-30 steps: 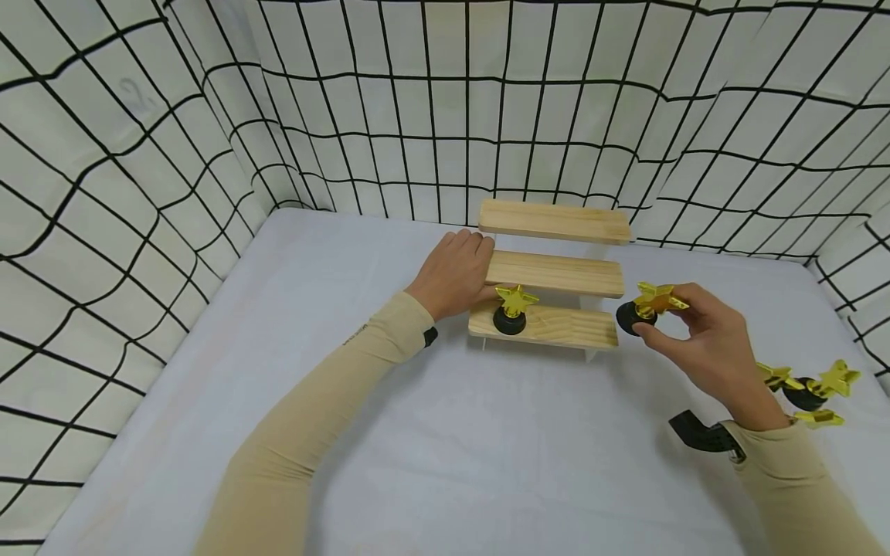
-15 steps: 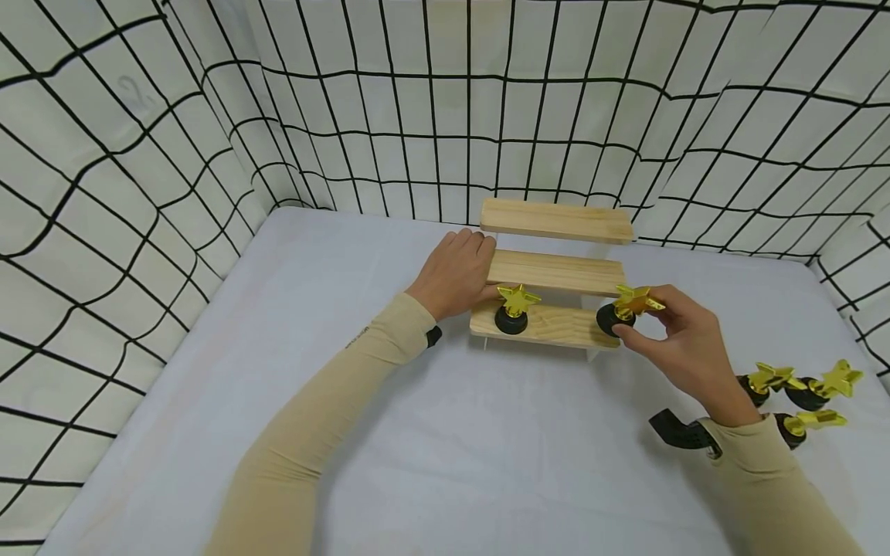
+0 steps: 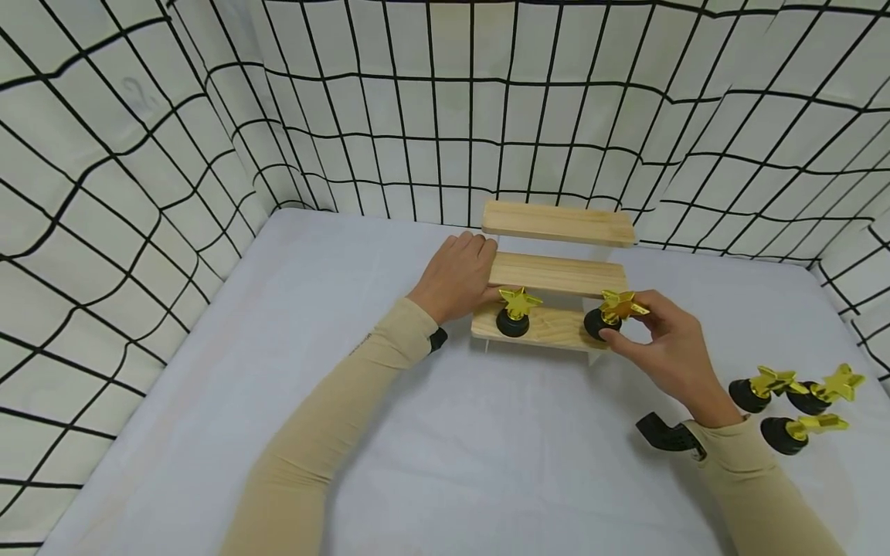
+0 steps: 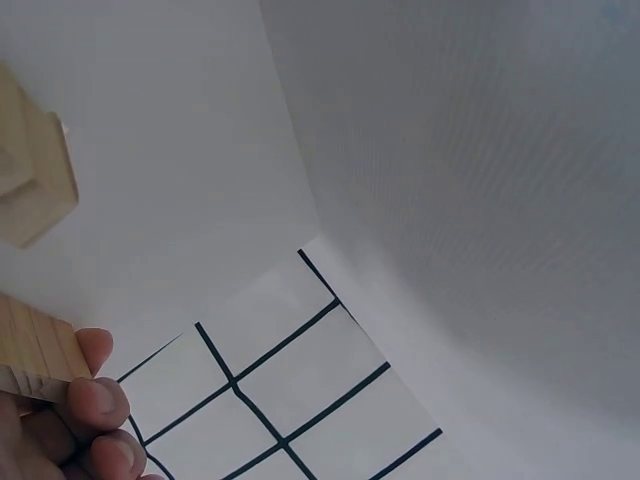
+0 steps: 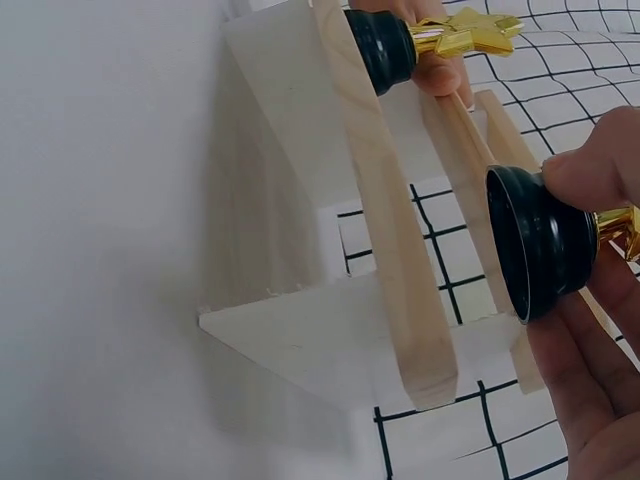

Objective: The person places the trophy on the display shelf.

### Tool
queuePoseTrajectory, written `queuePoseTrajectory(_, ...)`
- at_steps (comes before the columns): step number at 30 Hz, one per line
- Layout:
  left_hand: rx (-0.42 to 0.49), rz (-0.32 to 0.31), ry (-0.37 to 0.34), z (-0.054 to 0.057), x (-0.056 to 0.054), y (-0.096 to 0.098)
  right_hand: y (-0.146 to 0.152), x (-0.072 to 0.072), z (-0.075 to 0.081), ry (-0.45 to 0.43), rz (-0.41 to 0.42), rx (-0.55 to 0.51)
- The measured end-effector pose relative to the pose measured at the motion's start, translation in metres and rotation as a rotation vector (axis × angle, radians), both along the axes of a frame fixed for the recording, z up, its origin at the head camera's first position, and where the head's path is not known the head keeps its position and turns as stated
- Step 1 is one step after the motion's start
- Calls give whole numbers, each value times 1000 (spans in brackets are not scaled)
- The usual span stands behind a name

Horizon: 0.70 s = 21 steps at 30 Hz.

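Note:
A three-tier wooden display stand (image 3: 556, 272) stands on the white-covered table. My left hand (image 3: 455, 278) grips the left end of its middle board; the left wrist view shows fingers curled round the wood (image 4: 35, 345). With my right hand (image 3: 664, 347) I hold a gold star trophy (image 3: 593, 324) by its black base, thumb on one side and fingers on the other. It is over the right end of the lowest board (image 3: 552, 328), and in the right wrist view the open underside of its base (image 5: 515, 245) shows. Another star trophy (image 3: 513, 320) stands upright on that board's left part.
Several more star trophies lie on the table at the right: one trophy (image 3: 751, 394) beside my right wrist, another trophy (image 3: 810, 398) behind it and a third trophy (image 3: 786, 435) nearer. White walls with black grid lines (image 3: 473, 143) enclose the table at the back and sides.
My right hand has carried its trophy left, from beside the stand to over the lowest board's right end. My left hand keeps its grip on the middle board.

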<state>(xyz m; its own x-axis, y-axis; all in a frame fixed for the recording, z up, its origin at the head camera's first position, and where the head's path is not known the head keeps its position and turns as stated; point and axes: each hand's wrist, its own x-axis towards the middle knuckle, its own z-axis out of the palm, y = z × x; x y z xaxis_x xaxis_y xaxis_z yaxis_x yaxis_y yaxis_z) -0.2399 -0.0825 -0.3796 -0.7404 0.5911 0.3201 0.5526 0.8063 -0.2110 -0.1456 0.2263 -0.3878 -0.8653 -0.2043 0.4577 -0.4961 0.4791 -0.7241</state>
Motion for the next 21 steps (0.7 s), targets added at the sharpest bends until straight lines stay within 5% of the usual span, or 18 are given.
queuePoseTrajectory(21, 48, 3, 21, -6, 0, 0, -6, -2, -11, -51, 9, 13)
